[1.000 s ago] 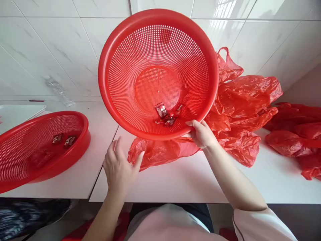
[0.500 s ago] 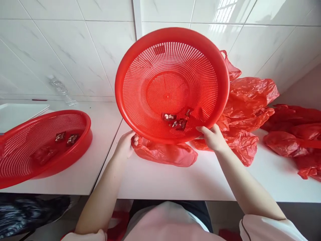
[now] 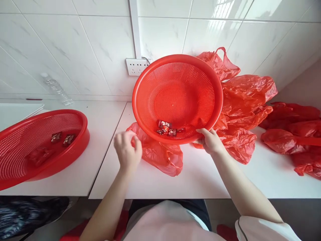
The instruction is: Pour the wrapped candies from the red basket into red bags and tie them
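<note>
A red mesh basket (image 3: pixel 173 97) is tilted toward me, with several small dark red wrapped packets (image 3: pixel 165 129) gathered at its near side. My right hand (image 3: pixel 212 140) grips its near right rim, thumb over the edge. My left hand (image 3: pixel 127 150) is raised off the basket at the lower left, slightly blurred, fingers apart and curved, with nothing in it. Just right of that hand, a crumpled red plastic bag (image 3: pixel 163 155) lies on the white table (image 3: pixel 195 177), partly under the basket.
A second red basket (image 3: pixel 82 134) with several packets stands at the left, near a clear bottle (image 3: pixel 57 88) and a white tray (image 3: pixel 22 108). Red bags (image 3: pixel 250 90) pile up at the right, with more (image 3: pixel 296 134) beyond. A socket panel (image 3: pixel 136 67) is on the wall.
My left hand has let go of the basket rim. The basket has come down and tipped back, showing the socket panel. Its packets have shifted left, and the bag below has changed shape.
</note>
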`<action>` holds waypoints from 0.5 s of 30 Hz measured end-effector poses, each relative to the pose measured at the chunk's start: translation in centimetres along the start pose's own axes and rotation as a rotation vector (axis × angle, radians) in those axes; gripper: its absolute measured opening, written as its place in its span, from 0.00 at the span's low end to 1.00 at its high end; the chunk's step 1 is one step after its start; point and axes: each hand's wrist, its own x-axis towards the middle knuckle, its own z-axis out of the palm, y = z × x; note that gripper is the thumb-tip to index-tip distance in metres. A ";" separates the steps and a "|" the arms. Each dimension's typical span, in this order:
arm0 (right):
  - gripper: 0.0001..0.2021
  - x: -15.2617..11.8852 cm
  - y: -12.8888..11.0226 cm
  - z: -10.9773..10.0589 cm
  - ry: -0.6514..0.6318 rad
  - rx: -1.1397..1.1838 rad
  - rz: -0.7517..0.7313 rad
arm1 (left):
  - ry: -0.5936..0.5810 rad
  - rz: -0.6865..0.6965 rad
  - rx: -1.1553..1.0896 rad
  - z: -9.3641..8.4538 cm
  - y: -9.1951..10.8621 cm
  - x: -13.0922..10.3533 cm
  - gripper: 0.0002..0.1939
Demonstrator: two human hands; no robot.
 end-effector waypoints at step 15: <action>0.10 0.5 -1.7 -0.5 0.028 0.010 -0.133 | -1.160 0.229 0.205 9.7 6.3 -1.7 0.28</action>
